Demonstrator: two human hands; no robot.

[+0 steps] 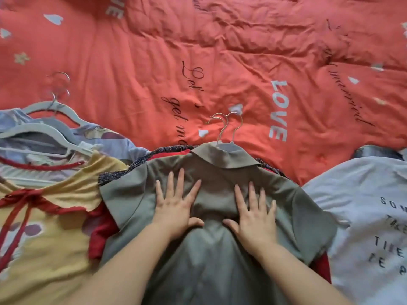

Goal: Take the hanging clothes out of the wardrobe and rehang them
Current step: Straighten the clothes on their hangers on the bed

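A grey-green collared garment (308, 208) lies face down on the bed, on a pale hanger whose metal hooks (226, 126) stick out past its collar. My left hand (176, 205) and my right hand (253, 214) press flat on its back with fingers spread, side by side. A red garment (101, 234) and a dark knitted one (123, 170) lie underneath it.
A yellow garment with red ribbon (44, 227) lies at the left, beneath white hangers (44, 133) and pale printed clothes. A white T-shirt with black lettering (361, 205) lies at the right. The red-orange duvet (220, 62) covers the bed beyond.
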